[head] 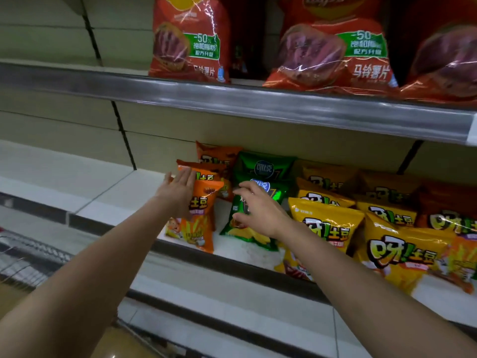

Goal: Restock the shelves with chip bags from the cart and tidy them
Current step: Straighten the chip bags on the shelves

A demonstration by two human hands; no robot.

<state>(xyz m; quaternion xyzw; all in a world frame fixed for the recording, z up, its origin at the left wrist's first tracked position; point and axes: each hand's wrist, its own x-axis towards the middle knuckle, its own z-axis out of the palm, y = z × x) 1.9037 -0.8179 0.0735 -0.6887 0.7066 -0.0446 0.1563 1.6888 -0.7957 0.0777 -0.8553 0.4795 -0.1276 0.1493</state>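
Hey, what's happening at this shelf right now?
A person is tidying chip bags on the middle shelf. The left hand lies flat against the front orange bag, steadying it upright. The right hand reaches onto the front green bag beside it, fingers spread. Yellow bags fill the row to the right; red bags stand on the shelf above.

You've got a white middle shelf [116, 202] mid-frame holding orange bags [198, 223], green bags [263, 171] and yellow bags [327, 223] toward the right. The upper shelf [232, 99], top of frame, carries red bags [191, 40].
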